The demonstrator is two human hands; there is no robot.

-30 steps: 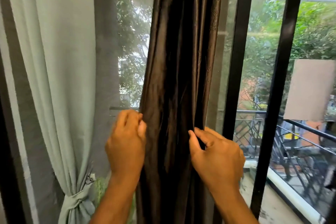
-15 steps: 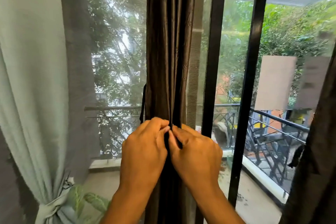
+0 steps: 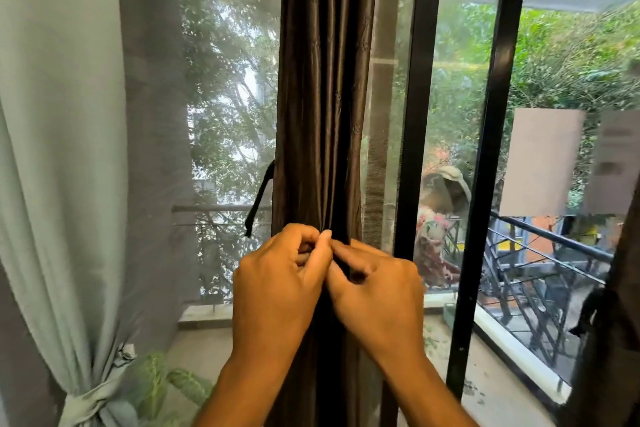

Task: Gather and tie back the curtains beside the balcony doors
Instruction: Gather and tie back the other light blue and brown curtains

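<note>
Both hands' (image 3: 280,274) grip tighter on curtain (image 3: 322,97)

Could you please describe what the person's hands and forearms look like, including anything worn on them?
Both the left hand and the right hand are bare: no gloves, rings, watch or bracelets show. The forearms are uncovered down to the bottom edge of the picture, with no sleeve in view. Fingernails look short and unpainted.

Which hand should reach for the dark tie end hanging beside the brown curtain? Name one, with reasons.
Left. The dark tie end hangs off the brown curtain's left edge, just above the left hand. The right hand would have to cross the bundle.
</note>
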